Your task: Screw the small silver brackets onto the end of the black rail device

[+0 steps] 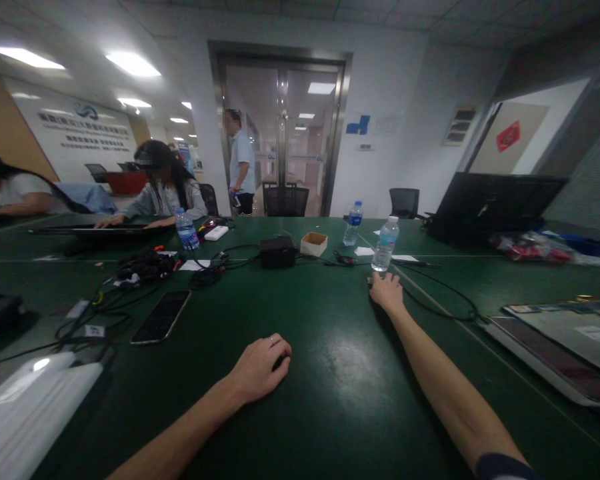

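Note:
My left hand [260,365] rests on the dark green table [330,373], its fingers curled under in a loose fist, with a ring on one finger. What, if anything, lies under the fingers is hidden. My right arm stretches far forward. My right hand [387,291] lies palm down on the table, fingers closed over a small dark object by a black cable [440,300]. A clear water bottle [385,243] stands just beyond that hand. A black phone [161,317] lies face up to the left of my left hand.
A second bottle [353,224], a small cardboard box [314,243], a black adapter [277,253] and tangled cables [145,267] sit mid-table. A laptop [485,207] stands far right, a tablet [555,357] near right, a white device [25,407] near left. Two people sit at the far left; another stands by the glass door.

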The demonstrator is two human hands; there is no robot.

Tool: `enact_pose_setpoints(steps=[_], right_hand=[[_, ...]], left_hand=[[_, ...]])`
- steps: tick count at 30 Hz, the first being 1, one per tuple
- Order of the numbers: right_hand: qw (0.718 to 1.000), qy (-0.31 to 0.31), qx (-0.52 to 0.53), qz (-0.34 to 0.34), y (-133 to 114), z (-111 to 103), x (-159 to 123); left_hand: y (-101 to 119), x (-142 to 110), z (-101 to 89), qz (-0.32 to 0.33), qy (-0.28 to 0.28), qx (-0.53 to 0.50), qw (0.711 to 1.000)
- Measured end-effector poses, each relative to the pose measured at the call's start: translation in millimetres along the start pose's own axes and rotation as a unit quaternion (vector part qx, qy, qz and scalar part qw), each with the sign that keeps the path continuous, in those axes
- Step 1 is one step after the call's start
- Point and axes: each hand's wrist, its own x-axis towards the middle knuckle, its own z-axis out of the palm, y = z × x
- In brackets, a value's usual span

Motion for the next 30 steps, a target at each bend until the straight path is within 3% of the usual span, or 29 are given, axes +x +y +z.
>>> enact_pose_setpoints(steps=[24,30], right_hand=[[0.999,-0.044,0.022,0.011,-1.0,-3.4,1.3],[0.997,-0.044,0.041,0.041,4.3,-6.5,13.1]], left_hand=[[8.5,0.1,-8.5,-0.012,-0.02,0.003,1.0],[6.6,-0.5,-7.4,-0.015,-0.022,0.008,1.0]])
